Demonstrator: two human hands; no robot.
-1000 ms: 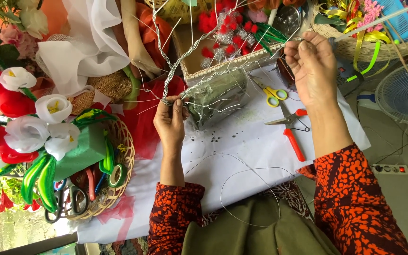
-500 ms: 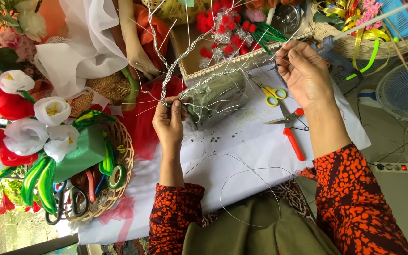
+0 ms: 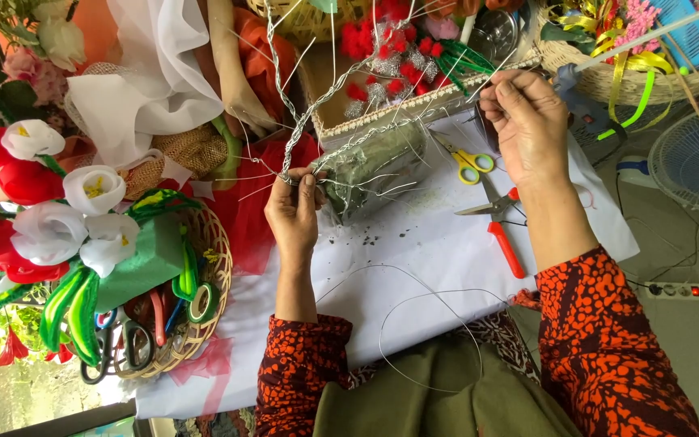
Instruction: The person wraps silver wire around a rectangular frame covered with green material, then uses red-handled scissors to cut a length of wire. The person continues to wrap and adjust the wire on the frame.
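Seen from above, a person in orange-and-black patterned sleeves works at a bench covered by a white sheet (image 3: 414, 243). The left hand (image 3: 293, 212) is closed in a pinch on the base of a twisted silver wire stem (image 3: 305, 133), just left of a clear plastic bag (image 3: 370, 166) holding dark green material. From that pinch the wire stem runs up and away from the person, its long axis leaning slightly right, then forks into thinner strands, one reaching across above the bag toward the right hand (image 3: 527, 121). The right hand is up and right of the bag, fingers curled shut on the thin end of a wire strand. Right of the bag lie yellow-handled scissors (image 3: 467, 162) and red-handled snips (image 3: 499, 222). A loose loop of wire (image 3: 430, 295) hangs below the bag, over the sheet's edge. Far left of the bag sits a wicker basket (image 3: 212, 243) with tape rolls and artificial white flowers (image 3: 82, 210).
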